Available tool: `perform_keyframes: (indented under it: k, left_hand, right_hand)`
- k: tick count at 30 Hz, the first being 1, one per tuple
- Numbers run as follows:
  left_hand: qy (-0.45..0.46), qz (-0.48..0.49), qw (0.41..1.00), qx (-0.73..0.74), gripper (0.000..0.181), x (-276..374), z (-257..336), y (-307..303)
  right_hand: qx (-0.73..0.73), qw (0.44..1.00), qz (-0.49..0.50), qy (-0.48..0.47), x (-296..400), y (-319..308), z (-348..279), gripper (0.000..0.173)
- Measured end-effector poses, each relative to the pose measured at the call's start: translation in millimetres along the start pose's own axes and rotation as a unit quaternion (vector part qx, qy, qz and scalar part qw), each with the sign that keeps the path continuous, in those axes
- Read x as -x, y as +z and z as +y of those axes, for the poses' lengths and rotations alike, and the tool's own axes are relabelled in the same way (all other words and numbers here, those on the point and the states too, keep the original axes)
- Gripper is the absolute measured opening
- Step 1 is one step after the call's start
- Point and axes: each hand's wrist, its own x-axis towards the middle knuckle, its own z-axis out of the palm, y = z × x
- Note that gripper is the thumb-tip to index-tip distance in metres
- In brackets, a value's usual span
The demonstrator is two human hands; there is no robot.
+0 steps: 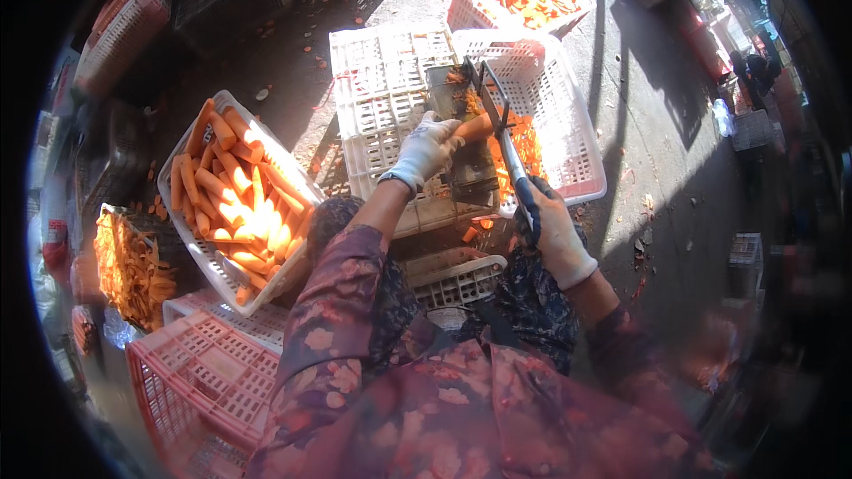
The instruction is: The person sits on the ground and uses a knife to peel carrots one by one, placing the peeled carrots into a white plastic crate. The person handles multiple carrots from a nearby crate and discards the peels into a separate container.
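My left hand (424, 146), in a white work glove, holds a peeled carrot (476, 128) pointing right, its end at the blade of a lever cutter (494, 98). My right hand (559, 239), gloved in white and dark, grips the cutter's long handle (514, 163). The cutter's base (471, 169) rests on an upturned white plastic crate (376, 96), with orange scraps (471, 101) lying on its far part. Right beside it stands a white crate (589, 140) partly filled with carrot slices (529, 146).
A white crate (174, 196) of whole peeled carrots stands at the left. Beyond it are a container of peelings (130, 259) and a red crate (213, 359). Another crate (462, 10) heaped with slices stands ahead. Stacked crates (123, 26) line the far left.
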Motion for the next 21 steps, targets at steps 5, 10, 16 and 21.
perform_keyframes:
  k: [5, 10, 16, 21]
  left_hand:
    - [-0.033, -0.039, 0.998, 0.033, 0.037, -2.4, 9.0, -4.2]
    - [0.0, 0.006, 1.0, -0.008, 0.035, 12.1, 19.4, -13.1]
    - [0.031, 0.007, 0.999, -0.001, 0.035, -5.0, 24.0, 1.9]
    - [0.009, 0.004, 1.0, 0.018, 0.037, 0.9, 13.2, -7.3]
  right_hand:
    - [-0.07, 0.993, 0.058, 0.073, -24.9, -16.3, 91.2, 0.044]
    - [-0.063, 0.996, -0.026, 0.06, 18.8, 14.6, -49.3, 0.023]
    - [-0.058, 0.995, 0.079, 0.028, -18.2, -17.8, 95.1, 0.033]
    - [-0.11, 0.993, 0.01, 0.038, 5.7, 5.0, 2.4, 0.027]
